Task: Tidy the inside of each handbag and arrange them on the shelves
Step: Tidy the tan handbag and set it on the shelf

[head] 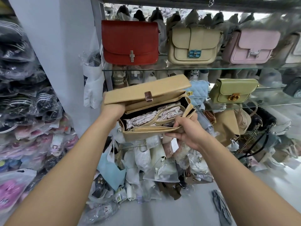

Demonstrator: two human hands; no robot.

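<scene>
Right fingers (pixel 176 124) curled over the near zip edge at the front right corner, thumb underneath, so the right hand (pixel 187 132) is pinching the front wall of the tan handbag (pixel 141 136). Left hand (pixel 112 110) is at the bag's left end under the raised flap (pixel 146 88). One fingertip wraps the flap edge, the rest are hidden; looks like a grip holding the flap up.

The bag is held in mid-air in front of the glass shelf (pixel 211 68), mouth open towards the camera, with stuffing paper (pixel 141 119) and the coiled strap (pixel 162 115) inside.

Handling guess: light, with semi-stiff walls that flex at the zip. The paper is soft and crushes easily, and the clasp (pixel 147 96) could scratch. Better to hold by the base and end walls, not the flap.

Both forearms reach forward and converge on the bag — wrists roughly level, right palm turned inward.
</scene>
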